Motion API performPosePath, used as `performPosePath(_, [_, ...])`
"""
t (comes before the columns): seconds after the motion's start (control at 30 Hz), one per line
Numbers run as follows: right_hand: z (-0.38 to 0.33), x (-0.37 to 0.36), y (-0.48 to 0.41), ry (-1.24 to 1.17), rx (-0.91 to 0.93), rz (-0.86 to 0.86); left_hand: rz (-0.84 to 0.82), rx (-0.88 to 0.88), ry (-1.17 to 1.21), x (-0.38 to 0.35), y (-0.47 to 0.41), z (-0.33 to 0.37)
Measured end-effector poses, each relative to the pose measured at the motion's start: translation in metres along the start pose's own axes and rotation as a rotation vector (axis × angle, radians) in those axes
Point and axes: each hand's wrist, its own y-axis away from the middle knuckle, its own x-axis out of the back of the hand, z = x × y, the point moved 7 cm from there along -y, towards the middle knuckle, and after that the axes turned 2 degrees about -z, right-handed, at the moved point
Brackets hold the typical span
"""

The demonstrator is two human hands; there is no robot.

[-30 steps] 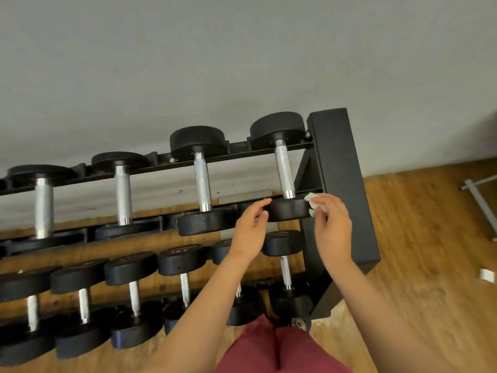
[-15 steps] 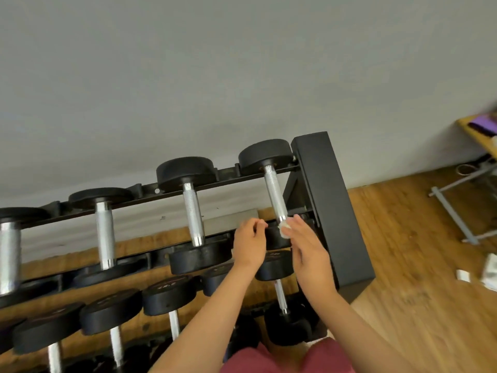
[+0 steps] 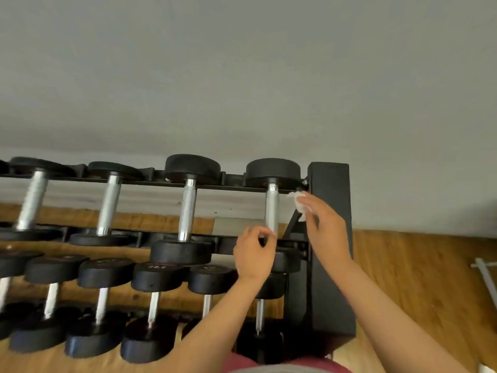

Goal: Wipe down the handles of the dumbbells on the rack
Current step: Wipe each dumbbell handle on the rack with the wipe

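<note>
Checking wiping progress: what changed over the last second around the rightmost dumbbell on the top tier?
The right grip, pinching the white wipe, rose from the near head of the rightmost top dumbbell to beside the far end of its handle. The left grip shifted from that head to the handle's near end. The wipe stayed in the right grip; nothing left the rack.

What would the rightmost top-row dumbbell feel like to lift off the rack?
Probably heavy for its size: the rightmost top dumbbell has thick black heads on a metal bar. Those round heads would likely roll once off the rack.
</note>
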Motion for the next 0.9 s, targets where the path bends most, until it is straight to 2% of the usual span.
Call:
performPosePath(0.1, [-0.008, 0.003, -0.047, -0.088, 0.013, -0.006, 0.151, 0.065, 0.019, 0.008, 0.009, 0.006])
performPosePath(0.27, [-0.015, -0.034, -0.085, 0.007, 0.132, -0.084, 0.181, 0.1, -0.034, 0.007, 0.013, 0.005])
performPosePath(0.33, [-0.03, -0.061, -0.092, 0.081, 0.235, -0.168, 0.196, 0.102, -0.051, 0.007, 0.012, 0.007])
performPosePath(0.43, [-0.051, -0.095, -0.09, 0.19, 0.504, -0.312, 0.185, 0.107, -0.071, 0.005, 0.011, 0.007])
performPosePath(0.5, [-0.043, -0.092, -0.088, 0.196, 0.55, -0.345, 0.182, 0.101, -0.085, 0.004, 0.01, 0.004])
performPosePath(0.6, [-0.019, -0.052, -0.092, 0.045, 0.399, -0.207, 0.178, 0.084, -0.09, 0.006, 0.007, 0.003])
performPosePath(0.7, [0.008, -0.022, -0.082, -0.167, 0.027, -0.043, 0.165, 0.066, -0.091, 0.006, 0.007, 0.005])
performPosePath(0.77, [0.017, -0.017, -0.06, -0.279, -0.139, 0.036, 0.159, 0.06, -0.077, 0.006, 0.008, 0.005])
performPosePath(0.83, [0.022, -0.019, -0.04, -0.333, -0.228, 0.053, 0.154, 0.06, -0.07, 0.007, 0.008, 0.005])
performPosePath(0.9, [0.033, -0.029, -0.028, -0.359, -0.362, -0.009, 0.15, 0.065, -0.081, 0.006, 0.007, 0.005])
